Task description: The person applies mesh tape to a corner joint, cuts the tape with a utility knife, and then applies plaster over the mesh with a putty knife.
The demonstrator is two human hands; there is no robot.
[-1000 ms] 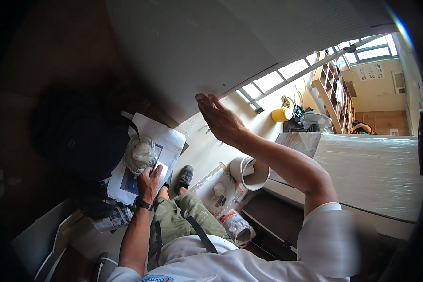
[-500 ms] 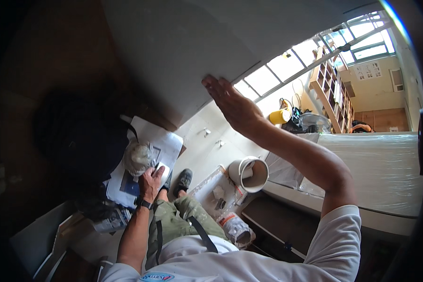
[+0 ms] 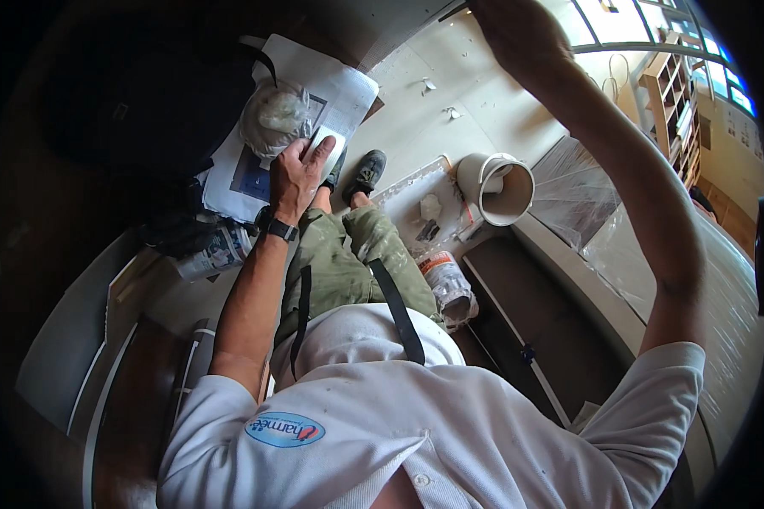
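Note:
My left hand (image 3: 294,180) is closed round a small white flat block (image 3: 330,148), thumb on top, held low in front of my legs. Behind it, a clear plastic bag with something pale inside (image 3: 277,117) lies on large printed sheets (image 3: 295,64). My right arm reaches up and away, and my right hand (image 3: 522,38) is at the top edge beside a grey board surface (image 3: 361,25). Its fingers look stretched out flat, though the picture's edge cuts part of them off. I see nothing held in that hand.
A whitish bucket (image 3: 522,191) stands on the floor right of my feet, near a plastic-wrapped tub (image 3: 454,293) and a dusty sheet (image 3: 412,199). Plastic film (image 3: 641,246) covers a long surface at right. Boards (image 3: 68,314) lean at lower left. A wooden shelf (image 3: 675,102) stands far right.
My view has tilted down, so the scene sits higher. My right hand, earlier spread flat near the board's edge, now sits at the top edge. My left hand still holds the white block.

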